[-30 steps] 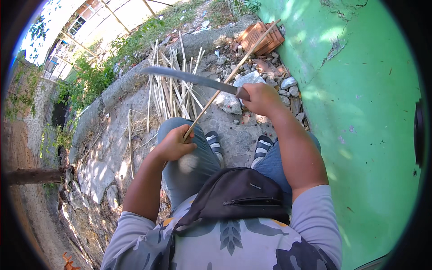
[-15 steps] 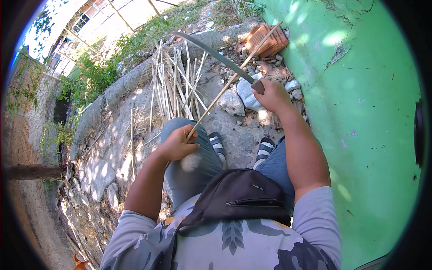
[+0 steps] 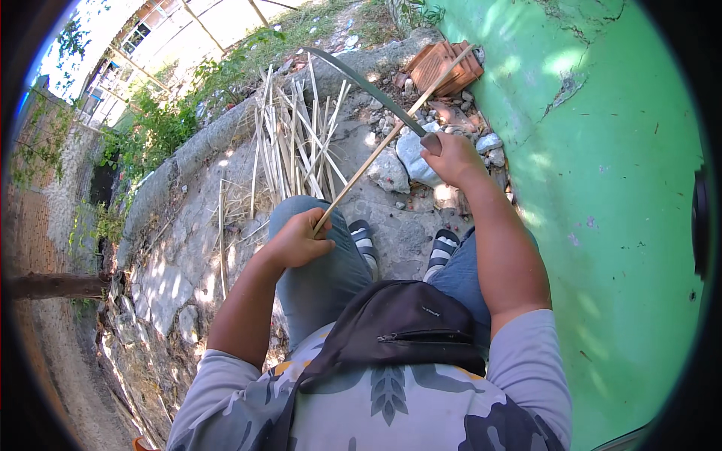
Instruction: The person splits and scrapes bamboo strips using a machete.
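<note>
- Closest in: a black waist bag point(image 3: 398, 323) slung across the person's chest, over a grey camo shirt, with blue jeans below and striped sandals point(image 3: 440, 248) on the stony ground.
- The left hand point(image 3: 301, 240) sits over the left knee, fingers curled tight around the near end of a long thin bamboo stick point(image 3: 391, 139). Properly closed fist, thumb on top.
- That stick runs up and to the right from the left hand, passes right by the right hand, and its far tip ends over the red brick point(image 3: 444, 64) by the green wall point(image 3: 602, 188).
- The right hand point(image 3: 451, 154) is further out, wrapped shut around the handle of a long curved machete point(image 3: 361, 83). The blade sweeps up-left from the fist and crosses over the stick just beside the hand, so the stick sits between both hands with the blade on it.
- Grey rocks point(image 3: 410, 154) lie right under the right hand.
- Past that, a loose pile of split bamboo strips point(image 3: 297, 135) fans out on the ground.
- Furthest: a concrete curb point(image 3: 203, 146), then weeds and a building.
</note>
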A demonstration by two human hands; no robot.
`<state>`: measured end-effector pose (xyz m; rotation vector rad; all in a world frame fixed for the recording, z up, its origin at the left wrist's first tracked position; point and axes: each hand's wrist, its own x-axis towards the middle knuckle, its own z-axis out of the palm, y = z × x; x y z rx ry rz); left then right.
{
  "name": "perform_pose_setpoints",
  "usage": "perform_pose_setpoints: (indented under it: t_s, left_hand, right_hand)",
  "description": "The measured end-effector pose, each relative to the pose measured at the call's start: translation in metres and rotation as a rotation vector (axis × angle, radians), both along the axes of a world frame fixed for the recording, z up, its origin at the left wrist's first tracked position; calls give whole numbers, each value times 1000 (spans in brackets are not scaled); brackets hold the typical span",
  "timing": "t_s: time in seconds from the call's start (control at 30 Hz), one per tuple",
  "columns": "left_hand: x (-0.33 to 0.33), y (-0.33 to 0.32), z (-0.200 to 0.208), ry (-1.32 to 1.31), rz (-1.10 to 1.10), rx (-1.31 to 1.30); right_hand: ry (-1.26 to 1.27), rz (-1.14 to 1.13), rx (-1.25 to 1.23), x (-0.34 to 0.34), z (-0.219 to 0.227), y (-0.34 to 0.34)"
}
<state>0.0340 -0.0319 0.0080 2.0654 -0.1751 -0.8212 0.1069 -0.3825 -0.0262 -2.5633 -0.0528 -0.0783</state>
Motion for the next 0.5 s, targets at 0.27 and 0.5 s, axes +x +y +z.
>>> perform_pose_setpoints:
  t_s: [0.27,0.5]
  left_hand:
    - [7,12,3,45,-34,-69]
    - [9,10,-1,10,-72,-55]
  right_hand:
    - [-122,408,-301,-12,5,33]
    - [-90,79,98,0,-16,10]
